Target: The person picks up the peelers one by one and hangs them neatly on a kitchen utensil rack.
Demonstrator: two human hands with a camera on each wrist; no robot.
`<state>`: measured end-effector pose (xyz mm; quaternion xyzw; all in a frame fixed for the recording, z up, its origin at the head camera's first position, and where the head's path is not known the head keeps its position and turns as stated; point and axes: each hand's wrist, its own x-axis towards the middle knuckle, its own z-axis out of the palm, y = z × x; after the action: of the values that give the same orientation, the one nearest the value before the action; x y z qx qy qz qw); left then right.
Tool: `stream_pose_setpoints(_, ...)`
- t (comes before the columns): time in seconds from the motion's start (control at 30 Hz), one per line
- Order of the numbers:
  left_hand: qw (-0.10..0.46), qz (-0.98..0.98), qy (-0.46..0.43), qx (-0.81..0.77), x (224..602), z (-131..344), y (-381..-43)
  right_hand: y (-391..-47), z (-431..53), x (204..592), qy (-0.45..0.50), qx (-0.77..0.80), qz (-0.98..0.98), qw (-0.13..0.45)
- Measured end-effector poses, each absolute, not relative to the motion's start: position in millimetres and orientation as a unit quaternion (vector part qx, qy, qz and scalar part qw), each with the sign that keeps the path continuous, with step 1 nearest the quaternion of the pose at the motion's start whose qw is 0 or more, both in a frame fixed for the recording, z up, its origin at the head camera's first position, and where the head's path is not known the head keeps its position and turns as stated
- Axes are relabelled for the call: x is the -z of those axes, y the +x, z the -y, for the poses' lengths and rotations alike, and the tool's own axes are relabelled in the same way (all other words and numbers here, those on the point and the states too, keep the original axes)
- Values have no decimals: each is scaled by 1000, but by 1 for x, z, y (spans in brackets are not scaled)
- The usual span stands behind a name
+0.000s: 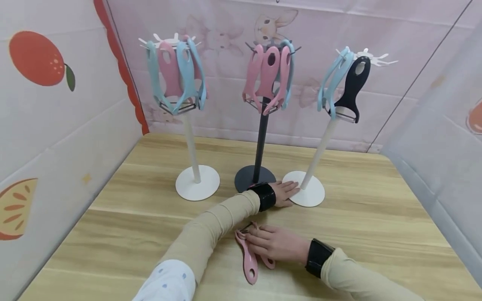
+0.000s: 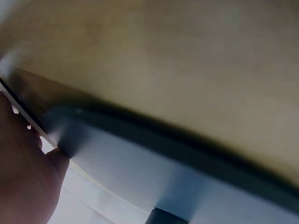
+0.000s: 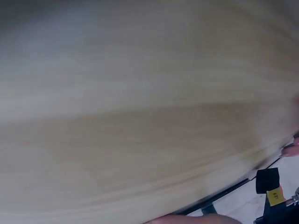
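Note:
My left hand (image 1: 285,193) reaches across to the right-hand white stand, its fingers laid out straight on the round white base (image 1: 310,196). In the left wrist view that hand (image 2: 28,172) shows beside the edge of a dark base (image 2: 140,161). Nearer the front, my right hand (image 1: 280,243) lies over two pink peelers on the table. Its fingertips touch the head of one pink peeler (image 1: 249,261); the other peeler (image 1: 269,262) is mostly covered by the hand. The thumb is hidden. Only a sliver of the right hand (image 3: 201,219) appears in the right wrist view.
A white stand (image 1: 192,146) at left holds blue and pink peelers. The middle black stand (image 1: 261,142) carries pink and blue ones. On the right stand (image 1: 320,146) hang blue peelers and a black peeler (image 1: 353,88). Printed cloth walls (image 1: 226,117) enclose the wooden table (image 1: 113,242).

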<state>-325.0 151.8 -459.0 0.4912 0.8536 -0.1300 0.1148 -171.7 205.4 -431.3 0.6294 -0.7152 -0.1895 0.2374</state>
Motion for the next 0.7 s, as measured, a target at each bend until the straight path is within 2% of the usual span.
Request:
stream_pose_setpoints(0.1, 115, -857, 488, 122, 475, -157, -336, -174, -201, 432, 638, 186, 707, 242)
stream_pose_setpoints(0.23, 119, -859, 483, 123, 479, -159, -339, -174, -198, 429, 649, 185, 701, 232)
stream_pose_setpoints(0.5, 93, -858, 489, 125, 454, -150, -320, -164, -206, 420, 655, 181, 703, 211)
stream_pose_setpoints(0.7, 100, -858, 489, 120, 453, -148, -319, -159, -219, 415, 665, 146, 696, 230)
